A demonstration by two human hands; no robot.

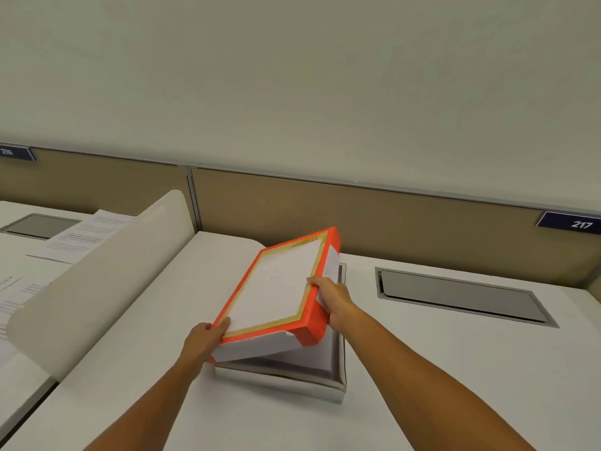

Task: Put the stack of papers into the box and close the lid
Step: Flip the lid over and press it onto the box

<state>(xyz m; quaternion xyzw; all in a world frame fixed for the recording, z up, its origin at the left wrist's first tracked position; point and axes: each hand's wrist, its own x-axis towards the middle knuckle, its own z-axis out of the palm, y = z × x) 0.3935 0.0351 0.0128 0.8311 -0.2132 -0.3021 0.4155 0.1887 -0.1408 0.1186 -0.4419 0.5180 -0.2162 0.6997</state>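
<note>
The lid point(276, 284) is orange-edged with a white top and a gold border. It hangs tilted above the silver-grey box point(283, 382), its near-left corner lowest and its far end raised. My left hand point(208, 340) grips the lid's near-left corner. My right hand point(331, 299) holds its right edge, thumb on top. The box stands on the white desk point(422, 385) in front of me. The lid covers most of the box's inside, so I cannot tell whether the stack of papers lies in it.
A curved white divider point(97, 281) rises on the left, with printed sheets point(84, 236) on the neighbouring desk behind it. A recessed grey hatch point(461, 297) sits in the desk to the right of the box. A brown partition point(390, 222) with a sign reading 217 point(579, 224) runs along the back.
</note>
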